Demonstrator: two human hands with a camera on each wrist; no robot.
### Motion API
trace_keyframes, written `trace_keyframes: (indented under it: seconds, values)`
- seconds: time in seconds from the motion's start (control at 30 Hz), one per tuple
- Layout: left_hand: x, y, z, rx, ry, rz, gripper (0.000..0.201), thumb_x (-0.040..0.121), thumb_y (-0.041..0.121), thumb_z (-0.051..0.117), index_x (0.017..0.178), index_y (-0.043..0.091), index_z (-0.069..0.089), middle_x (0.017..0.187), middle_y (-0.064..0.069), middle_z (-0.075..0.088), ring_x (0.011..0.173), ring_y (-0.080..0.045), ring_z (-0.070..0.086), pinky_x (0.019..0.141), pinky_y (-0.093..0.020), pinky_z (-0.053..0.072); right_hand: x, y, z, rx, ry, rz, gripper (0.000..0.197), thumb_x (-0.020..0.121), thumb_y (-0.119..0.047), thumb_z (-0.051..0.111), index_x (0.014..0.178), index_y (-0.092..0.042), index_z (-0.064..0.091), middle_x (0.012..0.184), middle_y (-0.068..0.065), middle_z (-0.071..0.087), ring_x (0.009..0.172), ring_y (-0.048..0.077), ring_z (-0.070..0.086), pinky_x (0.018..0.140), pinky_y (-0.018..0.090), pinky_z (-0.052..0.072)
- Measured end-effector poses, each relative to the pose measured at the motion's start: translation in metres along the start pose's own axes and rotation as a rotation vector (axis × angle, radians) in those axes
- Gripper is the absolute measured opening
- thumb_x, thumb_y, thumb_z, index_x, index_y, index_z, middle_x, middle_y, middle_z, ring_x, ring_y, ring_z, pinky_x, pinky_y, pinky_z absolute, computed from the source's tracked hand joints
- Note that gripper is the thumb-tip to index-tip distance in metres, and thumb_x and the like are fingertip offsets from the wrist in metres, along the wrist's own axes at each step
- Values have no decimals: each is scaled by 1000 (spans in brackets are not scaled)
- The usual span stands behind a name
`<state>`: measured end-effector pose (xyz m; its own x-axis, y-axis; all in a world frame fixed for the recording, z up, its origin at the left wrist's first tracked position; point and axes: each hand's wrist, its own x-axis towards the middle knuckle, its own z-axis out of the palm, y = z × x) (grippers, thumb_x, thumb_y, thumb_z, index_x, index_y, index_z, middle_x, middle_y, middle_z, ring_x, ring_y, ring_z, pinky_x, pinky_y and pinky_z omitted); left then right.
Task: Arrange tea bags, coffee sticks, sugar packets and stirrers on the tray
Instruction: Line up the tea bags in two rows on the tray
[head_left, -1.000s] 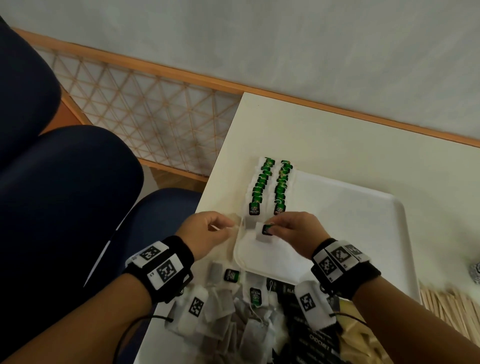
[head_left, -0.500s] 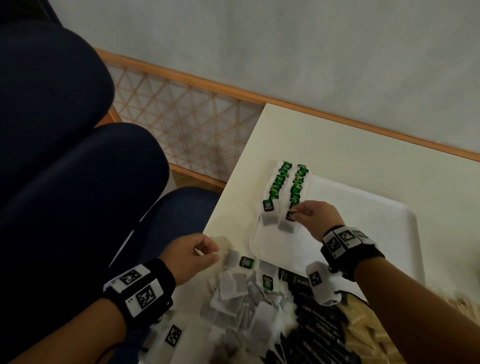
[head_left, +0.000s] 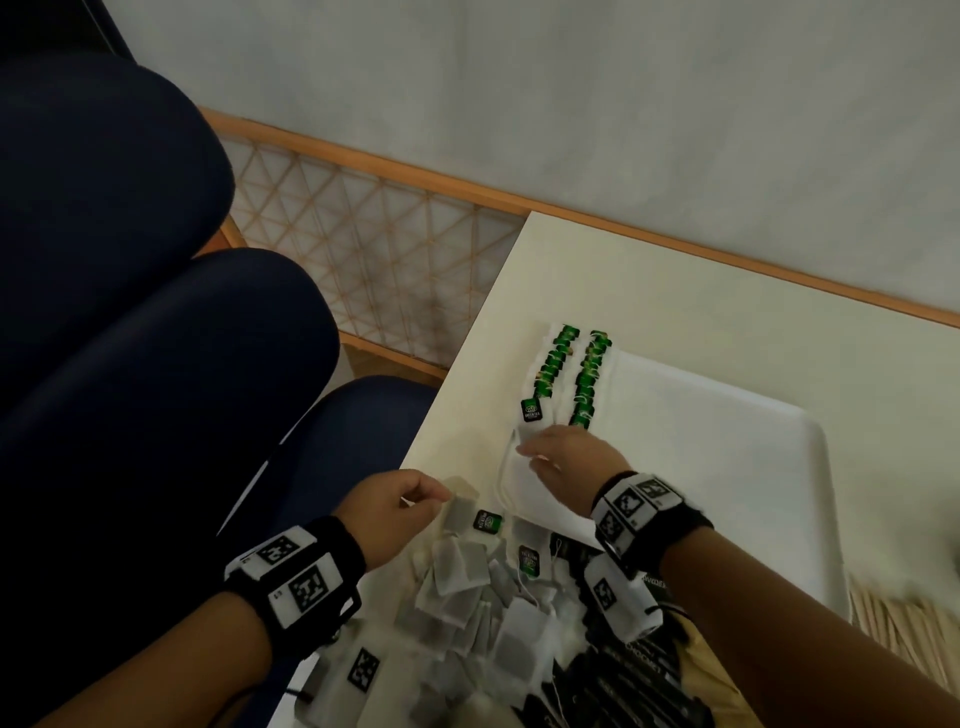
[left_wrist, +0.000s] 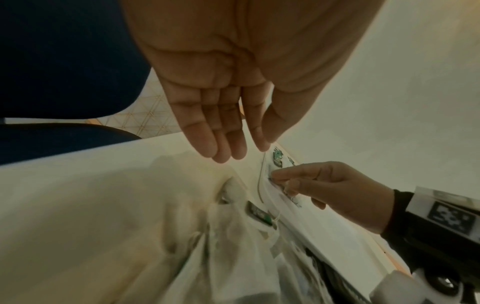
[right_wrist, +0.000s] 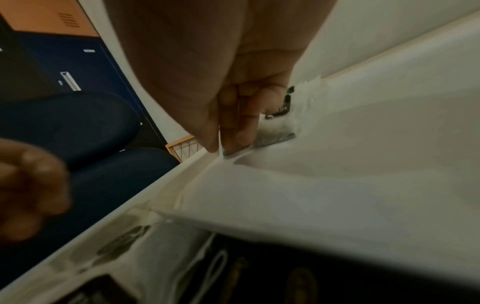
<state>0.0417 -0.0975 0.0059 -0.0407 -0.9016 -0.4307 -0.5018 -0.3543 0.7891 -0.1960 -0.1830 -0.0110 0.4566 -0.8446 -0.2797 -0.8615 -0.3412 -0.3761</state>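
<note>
A white tray (head_left: 727, 447) lies on the table with two rows of green-tagged tea bags (head_left: 571, 371) along its left edge. My right hand (head_left: 527, 449) is at the near end of those rows, its fingers curled and pinching a tea bag (head_left: 532, 431) that lies low on the tray's rim; the right wrist view shows the pinch (right_wrist: 226, 144) on the thin white bag (right_wrist: 275, 135). My left hand (head_left: 431, 496) hovers over the far edge of a pile of loose tea bags (head_left: 467, 577). Its fingers (left_wrist: 228, 144) are straight and hold nothing.
Black coffee sticks (head_left: 623, 675) lie in front of the tray beside the pile. Wooden stirrers (head_left: 909, 623) lie at the right edge. Dark blue chairs (head_left: 156, 364) stand left of the table, whose left edge runs close beside the tea-bag rows.
A second ago both hands held a tea bag at the tray's near left corner. The right hand has carried it to the rows; the left has let go and drawn back to the pile.
</note>
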Motion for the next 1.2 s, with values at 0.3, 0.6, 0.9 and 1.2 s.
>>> trace_keyframes:
  seconds: [0.3,0.6,0.9,1.2]
  values:
    - [68,53,28,7,-94,-4,35,96,10,47,128,18,57,123,3,59,116,-14,53,100,-27,43,-20,23,-22,448,341,357,14,89,-20,58,93,-28,68,96,-7,68,91,12,62,78,21,45]
    - [115,62,55,-2,-242,73,53,80,21,42,129,40,43,141,15,46,130,-12,43,113,-42,33,-12,53,-23,366,84,544,21,82,-51,64,80,-30,61,80,-12,59,74,6,54,59,22,38]
    - [88,80,45,63,-166,77,54,96,9,47,147,18,30,148,0,35,139,-16,31,103,-19,28,-26,50,-26,370,138,517,19,85,-48,62,88,-29,60,82,-12,60,74,6,53,58,21,37]
    - [-11,35,28,708,-500,385,4,83,30,66,83,33,62,86,17,49,78,0,47,71,-17,39,-102,-23,3,235,-12,51,10,86,-32,64,96,-31,67,81,-13,59,75,8,55,72,26,46]
